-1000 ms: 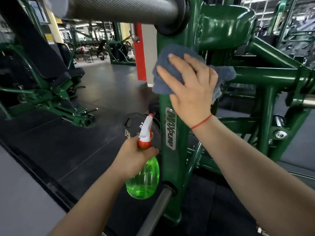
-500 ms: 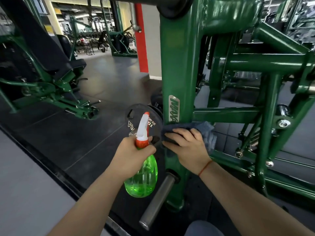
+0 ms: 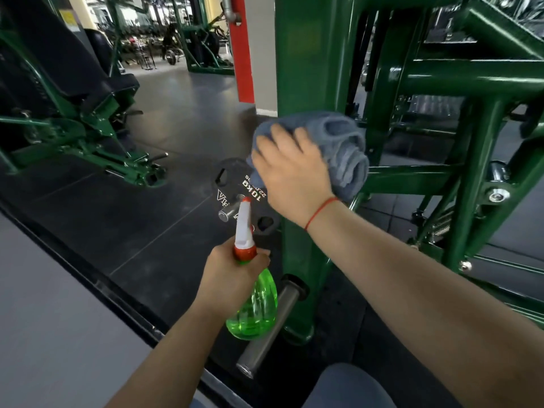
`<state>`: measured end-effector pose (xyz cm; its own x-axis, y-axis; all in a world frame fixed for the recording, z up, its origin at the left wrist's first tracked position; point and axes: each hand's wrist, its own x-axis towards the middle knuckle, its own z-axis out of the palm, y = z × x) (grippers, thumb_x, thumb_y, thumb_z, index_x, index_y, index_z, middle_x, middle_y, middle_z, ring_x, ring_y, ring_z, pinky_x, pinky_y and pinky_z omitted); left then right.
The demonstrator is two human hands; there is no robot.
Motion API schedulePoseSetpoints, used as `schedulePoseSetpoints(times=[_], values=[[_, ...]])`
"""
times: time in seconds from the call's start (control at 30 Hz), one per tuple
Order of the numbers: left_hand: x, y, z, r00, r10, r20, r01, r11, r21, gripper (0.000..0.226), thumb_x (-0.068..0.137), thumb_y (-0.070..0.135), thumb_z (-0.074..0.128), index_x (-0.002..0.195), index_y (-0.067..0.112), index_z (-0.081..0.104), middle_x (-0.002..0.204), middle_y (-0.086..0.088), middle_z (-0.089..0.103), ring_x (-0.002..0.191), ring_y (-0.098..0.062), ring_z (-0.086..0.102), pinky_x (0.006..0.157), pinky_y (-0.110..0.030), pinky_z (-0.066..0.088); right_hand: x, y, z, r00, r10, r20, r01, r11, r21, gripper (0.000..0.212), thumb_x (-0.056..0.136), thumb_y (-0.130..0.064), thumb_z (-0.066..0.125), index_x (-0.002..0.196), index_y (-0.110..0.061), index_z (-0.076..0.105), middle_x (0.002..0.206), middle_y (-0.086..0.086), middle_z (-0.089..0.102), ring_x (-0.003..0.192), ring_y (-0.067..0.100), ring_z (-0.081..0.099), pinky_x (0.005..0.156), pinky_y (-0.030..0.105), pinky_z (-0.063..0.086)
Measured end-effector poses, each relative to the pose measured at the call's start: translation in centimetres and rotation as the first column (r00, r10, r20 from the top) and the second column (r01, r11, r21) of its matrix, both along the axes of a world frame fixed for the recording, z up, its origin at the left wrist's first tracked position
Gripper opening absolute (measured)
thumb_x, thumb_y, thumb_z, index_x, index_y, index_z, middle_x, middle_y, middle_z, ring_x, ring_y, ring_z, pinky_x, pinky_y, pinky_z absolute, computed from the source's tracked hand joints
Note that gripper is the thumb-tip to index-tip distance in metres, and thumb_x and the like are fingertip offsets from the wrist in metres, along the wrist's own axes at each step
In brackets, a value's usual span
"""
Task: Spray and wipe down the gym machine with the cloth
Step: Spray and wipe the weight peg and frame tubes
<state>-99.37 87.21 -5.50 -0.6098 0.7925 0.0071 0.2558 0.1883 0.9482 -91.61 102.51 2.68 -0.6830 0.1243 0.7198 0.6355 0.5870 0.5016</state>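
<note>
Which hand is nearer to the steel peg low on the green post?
Left. The left hand, holding the spray bottle, is beside the peg; the right hand holds the cloth higher up the post.

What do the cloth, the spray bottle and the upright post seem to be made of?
Cloth: probably microfibre or terry, by its fuzzy folds. Spray bottle: translucent green plastic, glossy. Upright post: likely steel, glossy green paint showing reflections.

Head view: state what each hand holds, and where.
The left hand grips the green spray bottle at its neck, under the orange collar. The right hand holds the blue cloth, fingers over its left part, against the green post.
</note>
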Motion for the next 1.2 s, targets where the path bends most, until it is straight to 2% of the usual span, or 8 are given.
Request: schedulePoseSetpoints(times=[0.13, 0.23, 0.43, 0.7, 0.83, 0.93, 1.07, 1.2], values=[[-0.7, -1.5, -0.3, 0.999, 0.037, -0.014, -0.037, 0.998, -0.052, 0.017, 0.084, 0.014, 0.076, 0.091, -0.001, 0.072, 0.074, -0.020, 0.068, 0.060, -0.017, 0.053, 0.057, -0.030, 0.043, -1.1, -0.5, -2.2, 0.985, -0.065, 0.158, 0.075, 0.996, -0.056, 0.040, 0.078, -0.015, 0.036, 0.093, -0.011, 0.073, 0.103, 0.009, 0.065, 0.115, 0.034, 0.055, 0.103, 0.044, 0.032], [-0.8, -2.4, -0.7, 0.998, 0.055, -0.012, -0.056, 0.996, -0.070, 0.026, 0.083, 0.014, 0.077, 0.088, -0.009, 0.066, 0.053, -0.003, 0.049, 0.049, -0.014, 0.042, 0.048, -0.026, 0.037, -0.9, -0.9, -5.0, 0.966, -0.036, 0.254, 0.068, 0.991, -0.118, 0.034, 0.075, -0.015, 0.044, 0.089, -0.013, 0.074, 0.101, 0.006, 0.065, 0.115, 0.032, 0.055, 0.098, 0.041, 0.043], [-0.2, -3.1, -0.8, 1.000, 0.022, -0.018, -0.023, 0.996, -0.084, 0.025, 0.081, 0.017, 0.076, 0.094, -0.004, 0.071, 0.073, -0.020, 0.065, 0.060, -0.015, 0.050, 0.055, -0.029, 0.042, 2.9, -0.6, -13.3, 0.955, 0.091, 0.284, -0.040, 0.983, -0.180, 0.034, 0.084, -0.010, 0.044, 0.095, -0.014, 0.076, 0.105, 0.004, 0.065, 0.119, 0.032, 0.051, 0.105, 0.042, 0.033], [0.9, -2.2, -1.4, 1.000, -0.020, -0.010, 0.019, 0.996, -0.083, 0.024, 0.083, 0.015, 0.075, 0.090, -0.006, 0.066, 0.057, -0.003, 0.050, 0.049, -0.013, 0.041, 0.046, -0.024, 0.036, 7.3, 0.3, -10.1, 0.966, 0.219, -0.138, -0.236, 0.963, -0.127, 0.048, 0.082, -0.007, 0.050, 0.120, -0.030, 0.071, 0.129, -0.001, 0.065, 0.126, 0.026, 0.045, 0.101, 0.047, 0.030], [1.7, -1.0, -1.3, 0.997, -0.071, -0.014, 0.070, 0.997, -0.037, 0.010, 0.085, 0.011, 0.074, 0.091, 0.019, 0.078, 0.075, -0.010, 0.073, 0.050, -0.011, 0.049, 0.052, -0.026, 0.042, 6.3, 1.6, -3.0, 0.831, 0.277, -0.483, -0.320, 0.947, -0.008, 0.054, 0.084, -0.003, 0.056, 0.130, -0.030, 0.065, 0.135, 0.003, 0.061, 0.129, 0.028, 0.042, 0.099, 0.054, 0.038], [2.2, -0.3, -1.0, 0.997, -0.071, -0.001, 0.071, 0.997, -0.003, 0.016, 0.084, 0.008, 0.073, 0.090, 0.022, 0.077, 0.080, -0.008, 0.075, 0.050, -0.010, 0.051, 0.052, -0.025, 0.043, 5.2, 2.3, -2.3, 0.784, 0.282, -0.552, -0.329, 0.944, 0.014, 0.055, 0.085, -0.007, 0.064, 0.135, -0.029, 0.059, 0.140, 0.005, 0.054, 0.132, 0.032, 0.041, 0.103, 0.059, 0.035], [2.8, 0.1, -0.6, 0.996, -0.090, 0.007, 0.090, 0.996, 0.027, 0.014, 0.083, 0.005, 0.071, 0.083, 0.018, 0.072, 0.046, 0.005, 0.050, 0.040, -0.008, 0.038, 0.044, -0.022, 0.034, 4.7, 2.3, -7.7, 0.749, 0.231, -0.620, -0.352, 0.933, -0.077, 0.048, 0.095, -0.017, 0.060, 0.139, -0.027, 0.044, 0.147, 0.004, 0.034, 0.136, 0.036, 0.036, 0.104, 0.060, 0.035], [3.3, 0.8, -0.7, 0.994, -0.100, -0.040, 0.102, 0.993, 0.054, 0.018, 0.081, 0.005, 0.072, 0.097, 0.015, 0.073, 0.056, 0.004, 0.051, 0.051, -0.013, 0.043, 0.052, -0.028, 0.041, 5.3, 0.7, -14.7, 0.776, 0.133, -0.616, -0.387, 0.872, -0.300, 0.055, 0.089, -0.012, 0.058, 0.140, -0.022, 0.040, 0.150, 0.005, 0.029, 0.137, 0.039, 0.033, 0.109, 0.058, 0.033]])
